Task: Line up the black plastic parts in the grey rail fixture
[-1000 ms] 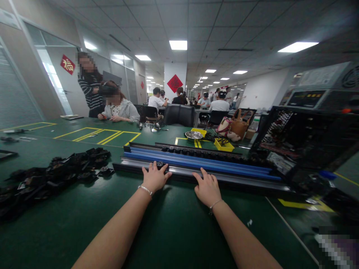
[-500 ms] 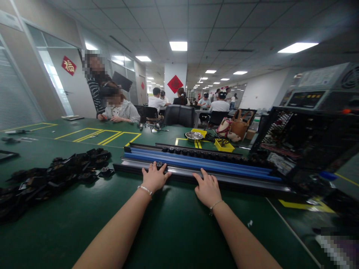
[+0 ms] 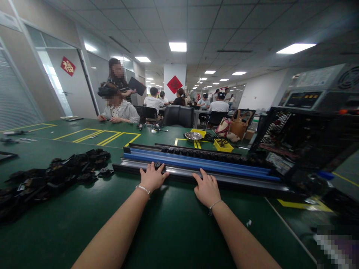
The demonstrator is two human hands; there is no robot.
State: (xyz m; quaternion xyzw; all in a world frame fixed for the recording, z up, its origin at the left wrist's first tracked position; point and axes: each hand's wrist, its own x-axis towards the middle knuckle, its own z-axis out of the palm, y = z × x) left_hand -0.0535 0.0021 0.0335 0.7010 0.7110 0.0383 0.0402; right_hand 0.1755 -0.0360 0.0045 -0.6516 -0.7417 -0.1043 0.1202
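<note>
The left grip [image 3: 153, 178] partly hides a small black piece [image 3: 157, 164] on the near rail [image 3: 179, 171], and both forearms [image 3: 112, 228] are cut off at the near edge. On the desk [image 3: 179, 231], the far-left edge crops the pile of black parts [image 3: 66, 173], while the open black case [image 3: 308, 130] at right shows only a dark, blurred inside. Pixelation makes the near-right corner object [image 3: 340, 246] unreadable.

white ceiling panels [image 3: 177, 47] glow overhead; the green table [image 3: 179, 231] lies dim, frame edges stretched and soft.
</note>
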